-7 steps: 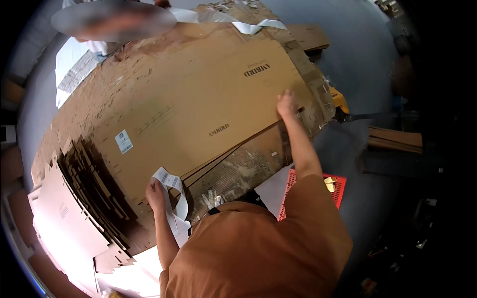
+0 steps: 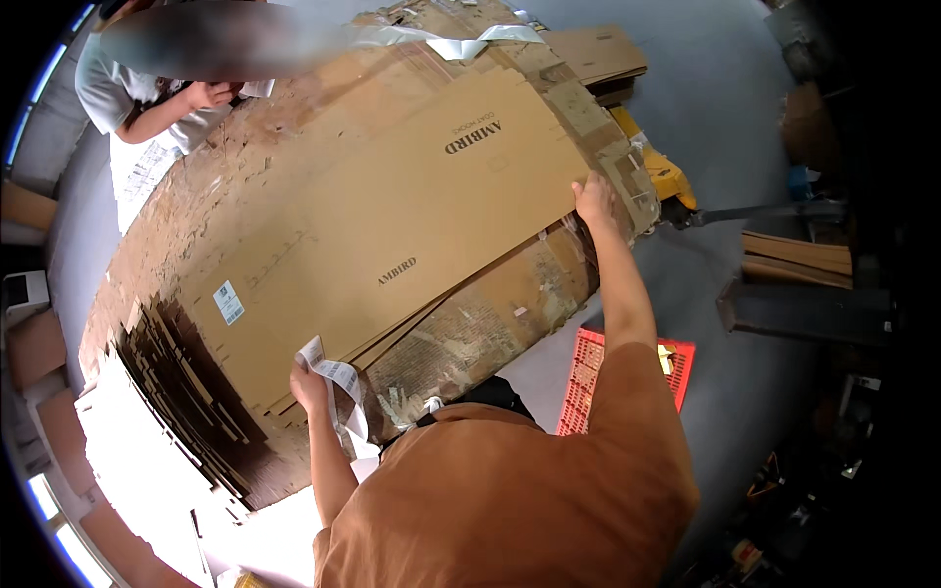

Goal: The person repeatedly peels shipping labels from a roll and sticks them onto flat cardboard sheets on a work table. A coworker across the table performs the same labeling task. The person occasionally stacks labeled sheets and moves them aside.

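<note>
A large flat brown cardboard sheet [image 2: 392,216] lies on a stack of similar sheets across the worktable. It carries dark printing and a white label [image 2: 227,302] near its left end. My left hand [image 2: 309,387] is closed on a curling strip of white printed labels [image 2: 338,372], which hangs past the table's near edge. That hand is beside the sheet's near left corner. At the sheet's near right corner, my right hand [image 2: 596,203] grips the edge; its fingertips are partly hidden.
Several cardboard pieces stand packed upright [image 2: 186,382] at the left. Across the table a person [image 2: 162,108] holds something white. White strip [image 2: 456,44] lies along the far edge. Below right sit a red plastic crate [image 2: 583,377] and yellow pallet jack [image 2: 667,181].
My right hand has come onto the sheet's near right corner and closed there. My left hand still holds the label strip. The view has shifted, showing more of the other person.
</note>
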Available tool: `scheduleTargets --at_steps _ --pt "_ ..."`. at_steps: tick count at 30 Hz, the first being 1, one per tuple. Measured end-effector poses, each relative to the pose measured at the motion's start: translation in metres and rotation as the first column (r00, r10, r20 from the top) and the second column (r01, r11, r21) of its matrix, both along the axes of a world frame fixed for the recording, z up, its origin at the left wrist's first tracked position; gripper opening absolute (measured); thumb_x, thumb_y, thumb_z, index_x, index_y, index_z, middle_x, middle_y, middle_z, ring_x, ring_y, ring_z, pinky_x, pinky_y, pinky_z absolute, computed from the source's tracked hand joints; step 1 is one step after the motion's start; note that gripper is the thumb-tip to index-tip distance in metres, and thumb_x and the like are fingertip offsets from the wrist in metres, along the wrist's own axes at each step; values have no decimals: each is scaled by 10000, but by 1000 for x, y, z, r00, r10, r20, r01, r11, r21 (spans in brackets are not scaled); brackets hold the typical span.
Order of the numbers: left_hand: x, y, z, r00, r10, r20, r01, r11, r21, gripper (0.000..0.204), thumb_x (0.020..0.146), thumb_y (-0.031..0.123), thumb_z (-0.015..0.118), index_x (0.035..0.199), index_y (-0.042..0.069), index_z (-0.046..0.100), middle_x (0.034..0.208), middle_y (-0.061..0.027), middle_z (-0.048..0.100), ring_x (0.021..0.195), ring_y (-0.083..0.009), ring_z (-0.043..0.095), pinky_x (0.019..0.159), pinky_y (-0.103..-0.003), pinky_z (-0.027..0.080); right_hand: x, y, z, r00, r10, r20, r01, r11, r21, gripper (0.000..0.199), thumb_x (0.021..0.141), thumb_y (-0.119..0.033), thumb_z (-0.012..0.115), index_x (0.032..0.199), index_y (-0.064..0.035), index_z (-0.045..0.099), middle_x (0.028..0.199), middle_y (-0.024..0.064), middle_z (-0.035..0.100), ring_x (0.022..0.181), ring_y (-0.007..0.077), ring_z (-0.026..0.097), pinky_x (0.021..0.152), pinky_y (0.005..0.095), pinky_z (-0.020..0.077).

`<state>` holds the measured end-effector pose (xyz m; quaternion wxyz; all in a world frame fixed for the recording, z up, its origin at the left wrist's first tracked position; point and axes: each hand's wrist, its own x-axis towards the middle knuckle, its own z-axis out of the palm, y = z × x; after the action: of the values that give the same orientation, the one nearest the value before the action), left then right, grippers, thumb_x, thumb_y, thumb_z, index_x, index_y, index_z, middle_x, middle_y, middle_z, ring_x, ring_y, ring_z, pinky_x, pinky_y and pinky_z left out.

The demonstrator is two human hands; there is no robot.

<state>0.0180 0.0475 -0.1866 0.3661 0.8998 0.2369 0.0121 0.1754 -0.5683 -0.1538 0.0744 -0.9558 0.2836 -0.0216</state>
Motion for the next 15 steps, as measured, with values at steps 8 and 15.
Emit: scheduleTargets --at_steps 8,15 --pt "-7 -19 14 985 144 -92 -154 982 -112 276 771 11 508 1019 -44 614 939 -192 665 900 -280 637 782 -354 472 2 -33 37 961 61 271 -96 988 118 401 817 -288 635 1056 20 539 1019 238 580 965 378 554 831 459 432" --pt "-70 -30 -12 909 308 -279 -382 352 -855 331 928 188 446 1162 -26 543 1069 -115 617 921 -185 613 779 -311 506 -16 -24 153 981 -123 147 -75 461 884 206 889 -253 583 997 -77 594 671 -71 475 514 23 380 412 184 277"
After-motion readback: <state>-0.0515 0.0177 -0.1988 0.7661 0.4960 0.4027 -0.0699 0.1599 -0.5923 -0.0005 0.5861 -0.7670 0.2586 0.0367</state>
